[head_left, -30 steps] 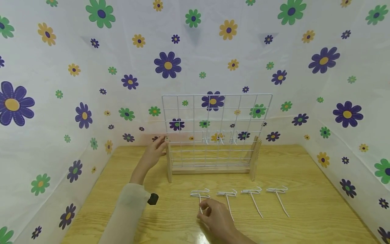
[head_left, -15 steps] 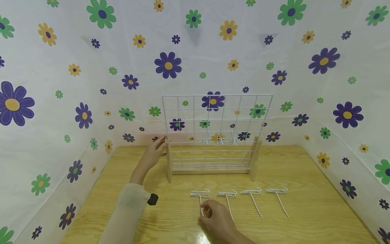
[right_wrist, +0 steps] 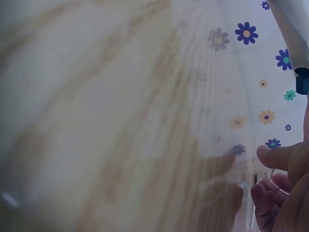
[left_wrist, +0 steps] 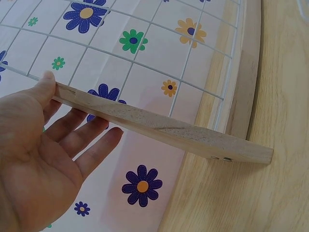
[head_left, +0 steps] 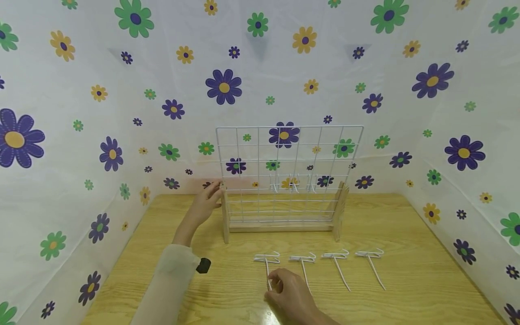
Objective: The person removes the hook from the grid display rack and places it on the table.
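A white wire grid panel (head_left: 289,127) stands upright in a wooden stand (head_left: 280,228), with several white hooks (head_left: 294,185) hanging in its middle. My left hand (head_left: 208,201) holds the top of the left wooden post (left_wrist: 164,126); its thumb lies on the near edge and the fingers reach behind. On the table, several white wire hooks lie in a row. The leftmost hook (head_left: 266,260) has my right hand (head_left: 293,292) at its stem, thumb and fingertips around it with a gap between them. In the right wrist view, the right hand (right_wrist: 285,188) is partly cut off.
To the right lie the second hook (head_left: 303,258), the third hook (head_left: 336,255) and the rightmost hook (head_left: 369,253). Flower-patterned white sheets (head_left: 260,67) close off the back and both sides of the wooden table (head_left: 227,289).
My right hand has shifted very slightly right and down beside the leftmost hook's stem. The left hand, rack and hooks have stayed where they were.
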A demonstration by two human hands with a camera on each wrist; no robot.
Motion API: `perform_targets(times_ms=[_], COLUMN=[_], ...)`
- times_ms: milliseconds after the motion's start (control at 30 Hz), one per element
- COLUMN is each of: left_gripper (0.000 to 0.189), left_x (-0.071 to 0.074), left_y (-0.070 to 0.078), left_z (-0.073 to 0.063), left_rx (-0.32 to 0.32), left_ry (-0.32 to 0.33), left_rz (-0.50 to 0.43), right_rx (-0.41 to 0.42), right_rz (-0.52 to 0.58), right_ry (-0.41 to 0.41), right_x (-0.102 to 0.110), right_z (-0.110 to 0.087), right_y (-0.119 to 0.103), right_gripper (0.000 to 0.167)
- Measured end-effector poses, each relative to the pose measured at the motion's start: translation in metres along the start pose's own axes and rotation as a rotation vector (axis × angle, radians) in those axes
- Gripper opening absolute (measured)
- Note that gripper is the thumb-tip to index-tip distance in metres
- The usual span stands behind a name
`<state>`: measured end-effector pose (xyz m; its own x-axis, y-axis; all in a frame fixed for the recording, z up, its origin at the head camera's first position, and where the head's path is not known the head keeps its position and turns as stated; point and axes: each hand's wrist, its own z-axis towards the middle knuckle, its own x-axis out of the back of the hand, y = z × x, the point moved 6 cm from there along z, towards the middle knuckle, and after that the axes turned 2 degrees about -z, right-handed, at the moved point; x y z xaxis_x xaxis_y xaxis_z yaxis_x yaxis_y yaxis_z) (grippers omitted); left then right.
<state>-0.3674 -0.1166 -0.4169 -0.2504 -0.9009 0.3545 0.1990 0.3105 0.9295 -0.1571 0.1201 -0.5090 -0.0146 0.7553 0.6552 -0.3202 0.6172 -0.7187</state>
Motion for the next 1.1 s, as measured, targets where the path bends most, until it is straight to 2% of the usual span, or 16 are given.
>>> perform_targets(times_ms=[267,633,867,1100], left_gripper=[0.060,0.061,0.061,0.060], left_x=[0.000,0.000,0.000,0.000], left_y=[-0.001,-0.001,-0.003,0.000], left_z=[0.000,-0.001,0.001,0.000], left_rx=[0.009,-0.018,-0.012,-0.008], left_ry=[0.000,-0.001,-0.002,0.001], left_rz=[-0.017,-0.004,0.000,-0.005], right_rx=[-0.027,-0.029,0.016,-0.023], right_rz=[0.007,0.044,0.038,-0.004], right_ry=[-0.023,-0.026,0.016,0.077], right_x=[-0.001,-0.001,0.004,0.020], right_z=[-0.002,-0.001,0.001,0.006], right_y=[0.001,0.000,0.000,-0.001], right_gripper=[0.033,0.030,0.029,0.028])
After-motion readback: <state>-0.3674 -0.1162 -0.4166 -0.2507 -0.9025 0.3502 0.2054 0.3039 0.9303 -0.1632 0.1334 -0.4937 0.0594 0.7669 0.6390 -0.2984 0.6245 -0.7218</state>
